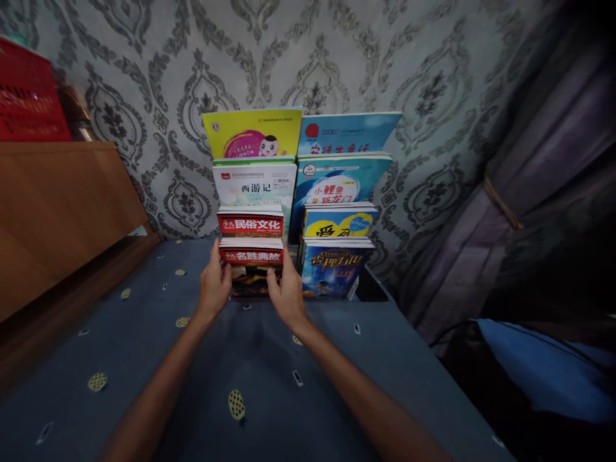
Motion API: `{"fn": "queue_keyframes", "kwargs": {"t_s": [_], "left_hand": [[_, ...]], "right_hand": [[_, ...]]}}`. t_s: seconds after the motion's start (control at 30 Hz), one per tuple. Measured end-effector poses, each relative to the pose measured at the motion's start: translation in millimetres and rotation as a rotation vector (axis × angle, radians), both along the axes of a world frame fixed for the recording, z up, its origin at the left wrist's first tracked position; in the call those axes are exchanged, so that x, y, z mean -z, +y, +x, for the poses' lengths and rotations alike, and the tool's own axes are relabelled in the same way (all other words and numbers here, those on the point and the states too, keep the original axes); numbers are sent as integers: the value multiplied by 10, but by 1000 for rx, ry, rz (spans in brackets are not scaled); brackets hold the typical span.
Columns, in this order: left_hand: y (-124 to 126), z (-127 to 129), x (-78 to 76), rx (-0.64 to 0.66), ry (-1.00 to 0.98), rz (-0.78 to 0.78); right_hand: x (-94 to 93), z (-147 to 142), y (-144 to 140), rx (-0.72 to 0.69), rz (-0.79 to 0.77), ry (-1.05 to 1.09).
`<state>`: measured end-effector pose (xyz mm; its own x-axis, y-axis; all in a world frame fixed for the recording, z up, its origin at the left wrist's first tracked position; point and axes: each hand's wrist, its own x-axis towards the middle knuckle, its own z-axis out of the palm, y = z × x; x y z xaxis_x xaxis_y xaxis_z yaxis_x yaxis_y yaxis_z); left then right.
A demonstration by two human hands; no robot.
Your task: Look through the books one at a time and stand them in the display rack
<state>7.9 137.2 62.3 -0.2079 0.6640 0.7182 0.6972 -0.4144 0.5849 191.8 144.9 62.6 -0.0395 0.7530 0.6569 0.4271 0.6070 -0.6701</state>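
My left hand and my right hand grip the two side edges of a small book with a red title band and a dark picture below. It stands upright at the front of the left column of books. Just behind it is another red-banded book, then a pale book and a taller yellow book. Close by my right hand, the right column has a dark blue book in front, with a yellow-and-blue book, a teal book and a blue book behind.
The books stand on a dark blue cloth with a pineapple print, against a patterned wall. To the left is a wooden cabinet with a red box on top. A purple-grey curtain hangs right. A black flat piece lies beside the books.
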Motion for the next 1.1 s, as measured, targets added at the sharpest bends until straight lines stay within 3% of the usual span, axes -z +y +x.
{"fn": "queue_keyframes", "kwargs": {"t_s": [0.5, 0.9, 1.1], "left_hand": [[-4, 18, -52, 176, -115, -21], [40, -81, -119, 274, -230, -33], [98, -45, -312, 302, -286, 21]], "right_hand": [[20, -13, 5, 32, 24, -45], [-7, 78, 39, -39, -27, -14], [-108, 51, 95, -14, 28, 47]]}}
